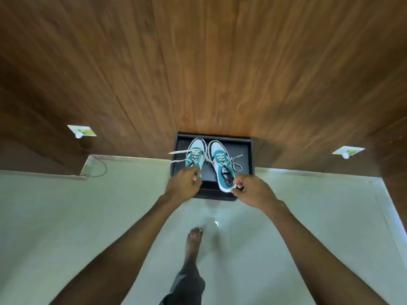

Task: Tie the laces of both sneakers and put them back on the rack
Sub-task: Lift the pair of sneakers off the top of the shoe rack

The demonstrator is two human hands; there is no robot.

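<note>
Two teal-and-white sneakers stand side by side, toes away from me, on a low black rack [248,155] set into the wooden wall. The left sneaker [195,154] has loose white laces trailing off to the left. On the right sneaker [221,160] the laces lie untied to the right. My left hand [184,183] grips the heel of the left sneaker and hides it. My right hand [253,191] pinches the heel of the right sneaker with fingers curled.
Brown wood panelling [198,62] rises behind the rack. Pale glossy floor tiles [88,216] lie in front, with my bare foot [193,241] on them. A white box with a thin cable [90,166] sits at the wall base, left. Two white wall fittings [82,130] [348,151] flank the rack.
</note>
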